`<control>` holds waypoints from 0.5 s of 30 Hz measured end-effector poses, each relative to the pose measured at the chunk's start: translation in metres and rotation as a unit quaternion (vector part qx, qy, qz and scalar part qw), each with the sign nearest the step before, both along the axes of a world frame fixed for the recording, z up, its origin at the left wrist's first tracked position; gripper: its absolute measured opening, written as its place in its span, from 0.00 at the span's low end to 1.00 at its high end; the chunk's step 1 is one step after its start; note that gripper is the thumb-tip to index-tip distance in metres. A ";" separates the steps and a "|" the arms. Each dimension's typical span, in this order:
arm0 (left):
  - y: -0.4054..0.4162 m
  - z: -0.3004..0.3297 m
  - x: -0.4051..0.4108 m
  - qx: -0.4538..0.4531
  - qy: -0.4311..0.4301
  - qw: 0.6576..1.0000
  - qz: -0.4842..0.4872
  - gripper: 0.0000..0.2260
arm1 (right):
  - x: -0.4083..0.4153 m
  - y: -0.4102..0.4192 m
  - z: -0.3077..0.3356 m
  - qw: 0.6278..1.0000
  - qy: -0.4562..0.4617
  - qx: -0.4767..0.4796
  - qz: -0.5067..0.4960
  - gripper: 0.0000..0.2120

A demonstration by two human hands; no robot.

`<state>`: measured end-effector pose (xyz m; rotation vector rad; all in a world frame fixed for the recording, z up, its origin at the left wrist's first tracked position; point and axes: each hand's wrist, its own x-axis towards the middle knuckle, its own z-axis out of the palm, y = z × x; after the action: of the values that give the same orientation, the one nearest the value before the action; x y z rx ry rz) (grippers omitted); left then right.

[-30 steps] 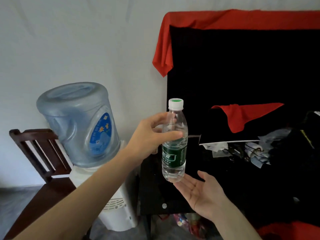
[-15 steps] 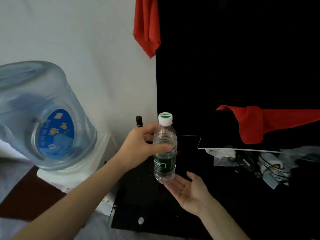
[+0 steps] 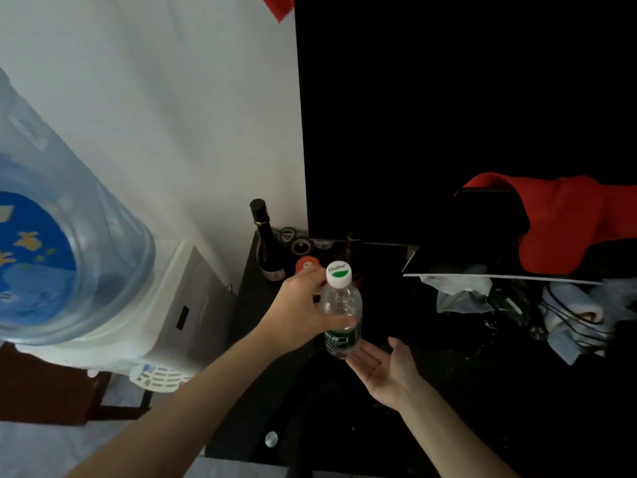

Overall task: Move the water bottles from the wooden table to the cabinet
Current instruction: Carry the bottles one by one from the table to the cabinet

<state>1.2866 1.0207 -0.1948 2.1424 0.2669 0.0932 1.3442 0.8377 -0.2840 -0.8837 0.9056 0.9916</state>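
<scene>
The left hand [image 3: 296,315] has its grip wrapped round the upper body of the water bottle [image 3: 341,313], holding it upright above the black surface [image 3: 262,391] near its left edge. The right hand [image 3: 382,367] lies palm up with fingers spread wide, just under the bottle's base. A dark glass bottle [image 3: 267,243] stands at the surface's back left corner, beside the water dispenser [image 3: 103,288].
</scene>
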 end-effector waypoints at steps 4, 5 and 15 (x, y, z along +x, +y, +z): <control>-0.006 -0.040 0.011 -0.004 0.017 1.000 -0.005 0.24 | 0.011 0.002 -0.028 0.999 -0.001 -0.034 -0.004 0.31; -0.007 -0.048 0.015 -0.003 0.016 1.000 -0.006 0.24 | 0.013 0.004 -0.032 0.999 -0.003 -0.037 -0.011 0.30; -0.017 -0.101 0.057 -0.023 0.004 1.000 0.005 0.25 | 0.045 0.009 -0.068 0.993 -0.074 -0.092 -0.014 0.27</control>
<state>1.3432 1.0035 -0.2954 2.0972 0.2817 0.0837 1.3894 0.8465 -0.3521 -1.0820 0.8900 0.8170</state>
